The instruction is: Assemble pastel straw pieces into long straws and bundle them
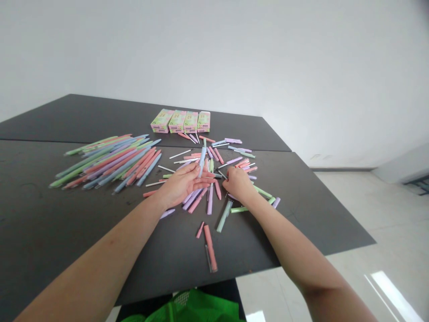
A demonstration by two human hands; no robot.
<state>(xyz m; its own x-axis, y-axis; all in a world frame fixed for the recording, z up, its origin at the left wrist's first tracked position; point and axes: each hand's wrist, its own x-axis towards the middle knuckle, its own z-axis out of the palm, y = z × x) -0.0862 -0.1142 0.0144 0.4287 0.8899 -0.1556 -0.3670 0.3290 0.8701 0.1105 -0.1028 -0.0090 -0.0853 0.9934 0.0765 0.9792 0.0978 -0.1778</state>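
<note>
My left hand [187,181] is closed around a light-blue pen barrel [203,158], which stands nearly upright between thumb and fingers. Just to its right, my right hand [236,182] is low over the loose pen parts with its fingers curled together; what they pinch is hidden. A thin refill [222,173] with a dark tip lies at those fingertips. Around both hands are scattered pink, purple, green and blue barrels and caps. A grey-green barrel [224,216] lies below my right hand. Nearer me are a pink barrel [209,243] and a small pink piece [200,230].
On the left of the dark table [83,241] lies a heap of whole pastel pens [114,162]. Several pink-and-green boxes [177,120] stand in a row at the back. White refills [181,154] lie left of the scattered parts. A seam crosses the tabletop.
</note>
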